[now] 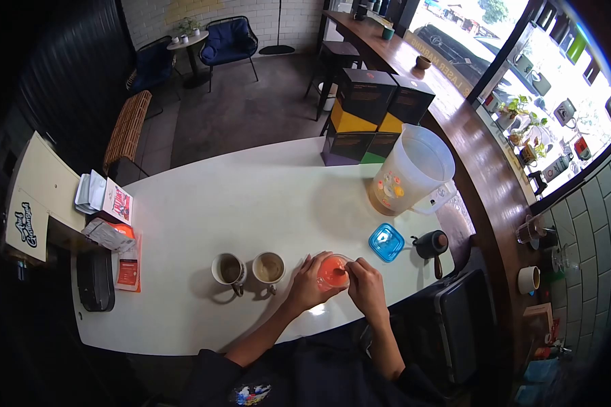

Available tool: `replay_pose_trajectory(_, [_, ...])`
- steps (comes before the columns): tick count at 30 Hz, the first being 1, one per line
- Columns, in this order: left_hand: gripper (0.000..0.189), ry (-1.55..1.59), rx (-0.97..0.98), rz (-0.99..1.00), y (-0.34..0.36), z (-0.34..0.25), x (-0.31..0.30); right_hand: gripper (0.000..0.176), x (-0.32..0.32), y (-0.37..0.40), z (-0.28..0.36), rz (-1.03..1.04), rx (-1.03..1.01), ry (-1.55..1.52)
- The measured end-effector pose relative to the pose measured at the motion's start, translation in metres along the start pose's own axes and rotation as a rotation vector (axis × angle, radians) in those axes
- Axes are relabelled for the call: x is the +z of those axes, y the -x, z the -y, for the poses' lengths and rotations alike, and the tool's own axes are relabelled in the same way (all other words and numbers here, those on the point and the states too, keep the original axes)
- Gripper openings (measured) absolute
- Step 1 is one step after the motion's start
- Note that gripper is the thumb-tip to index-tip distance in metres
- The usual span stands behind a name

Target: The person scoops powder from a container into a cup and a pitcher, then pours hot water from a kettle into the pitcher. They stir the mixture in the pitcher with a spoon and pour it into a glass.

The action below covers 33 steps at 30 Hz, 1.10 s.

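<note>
My left hand wraps around the side of a clear container that stands on the white table. Inside it is a bright orange-red substance. My right hand is closed in a pinch at the container's right rim, on what looks like a spoon whose dark end dips into the red contents. Most of the spoon's handle is hidden by the fingers. Left of my left hand stand two mugs, a grey one and a lighter one. A blue square lid lies beyond my right hand.
A large translucent pitcher with some brownish liquid stands at the back right, near stacked dark boxes. A small black kettle sits near the right edge. Cards and packets occupy the left side, beside a black tray.
</note>
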<state>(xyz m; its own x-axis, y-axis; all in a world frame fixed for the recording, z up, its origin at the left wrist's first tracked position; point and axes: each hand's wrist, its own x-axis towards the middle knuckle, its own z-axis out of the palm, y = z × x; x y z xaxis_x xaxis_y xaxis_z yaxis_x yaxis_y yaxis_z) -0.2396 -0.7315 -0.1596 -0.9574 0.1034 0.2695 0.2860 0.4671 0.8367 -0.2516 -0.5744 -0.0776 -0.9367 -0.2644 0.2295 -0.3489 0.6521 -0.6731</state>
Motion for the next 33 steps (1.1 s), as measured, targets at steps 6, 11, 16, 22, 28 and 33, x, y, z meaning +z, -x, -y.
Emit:
replay_pose_trajectory(6, [0.087,-0.020,-0.034,0.064,0.000,0.001,-0.002,0.011,0.013,0.000,0.004,0.010,-0.061,-0.059])
replay_pose_trajectory(11, [0.086,-0.004,0.003,0.043,0.001,0.004,0.000,0.012,0.008,-0.007,0.002,-0.019,-0.016,-0.045])
replay_pose_trajectory(16, [0.087,0.018,-0.032,0.038,-0.001,-0.002,-0.001,0.012,0.000,0.002,0.001,-0.025,0.001,0.002])
replay_pose_trajectory(22, [0.087,0.004,-0.010,0.035,0.000,0.005,0.001,0.012,0.008,0.006,0.006,0.023,-0.046,-0.005])
replay_pose_trajectory(28, [0.088,0.013,0.007,0.039,0.001,0.006,0.000,0.012,0.005,-0.005,0.000,-0.033,-0.018,-0.020])
replay_pose_trajectory(33, [0.088,0.026,-0.050,0.028,0.000,0.001,0.000,0.010,-0.004,0.007,-0.005,0.014,-0.002,0.040])
